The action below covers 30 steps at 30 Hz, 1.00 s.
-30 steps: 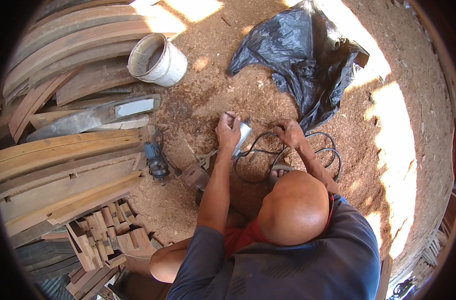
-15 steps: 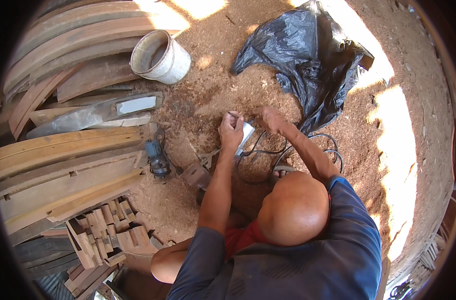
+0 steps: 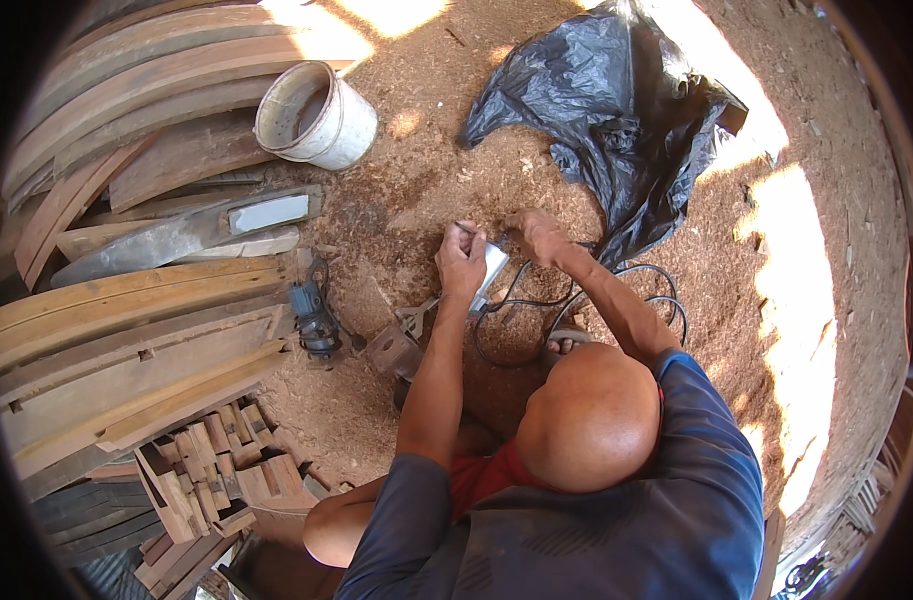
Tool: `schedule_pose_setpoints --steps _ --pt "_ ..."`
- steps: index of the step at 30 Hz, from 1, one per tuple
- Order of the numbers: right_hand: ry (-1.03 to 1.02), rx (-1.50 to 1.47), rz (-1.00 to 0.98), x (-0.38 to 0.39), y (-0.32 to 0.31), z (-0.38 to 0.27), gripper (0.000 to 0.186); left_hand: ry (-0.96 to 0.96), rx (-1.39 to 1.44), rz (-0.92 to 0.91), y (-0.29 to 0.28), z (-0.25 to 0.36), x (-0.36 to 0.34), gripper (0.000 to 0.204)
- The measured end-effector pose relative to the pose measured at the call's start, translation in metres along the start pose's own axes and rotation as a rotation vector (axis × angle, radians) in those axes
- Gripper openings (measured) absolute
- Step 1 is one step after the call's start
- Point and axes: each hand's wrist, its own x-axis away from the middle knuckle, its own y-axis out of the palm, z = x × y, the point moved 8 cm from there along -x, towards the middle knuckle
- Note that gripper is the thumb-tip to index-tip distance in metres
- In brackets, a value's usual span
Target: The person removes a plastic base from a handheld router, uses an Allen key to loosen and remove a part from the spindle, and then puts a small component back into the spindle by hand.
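Observation:
My left hand [image 3: 461, 262] is closed, with a thin dark stick-like piece [image 3: 466, 229] pinched at its fingertips. Close by on the right, my right hand [image 3: 540, 238] is closed with its fingers curled. What it holds, if anything, is too small to make out. Between and just below the hands is a silver, flat-sided metal object [image 3: 495, 264], partly hidden by the left hand. A black cable [image 3: 522, 302] loops over the ground beside it. A brown flat block [image 3: 393, 352] lies left of my left forearm.
A blue power tool [image 3: 314, 312] stands near stacked curved timbers [image 3: 137, 300] on the left. Behind are a dirty white bucket [image 3: 342, 130] and a black plastic bag [image 3: 617, 110]. Short wood offcuts [image 3: 202, 465] are piled lower left. Sawdust covers the ground.
The right hand has shifted very slightly to the left. The left hand keeps its pinch in nearly the same place. The background has slid slightly leftward in the picture.

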Motion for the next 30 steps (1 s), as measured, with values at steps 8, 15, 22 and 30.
schedule_pose_setpoints --steps 8,15,22,30 --pt "0.077 0.009 -0.023 -0.001 0.003 0.004 0.027 0.003 -0.013 0.007 -0.001 0.003 0.0 0.018" --pt "0.055 -0.033 0.059 0.002 -0.002 0.009 0.025 -0.023 -0.038 -0.003 0.0 0.008 0.001 0.018" --pt "0.507 0.202 -0.246 0.061 -0.027 0.022 0.029 -0.039 -0.025 -0.007 -0.003 -0.001 0.002 0.012" --pt "0.579 0.344 0.021 0.085 -0.027 0.026 0.034 -0.01 -0.033 -0.015 -0.001 0.001 0.001 0.013"
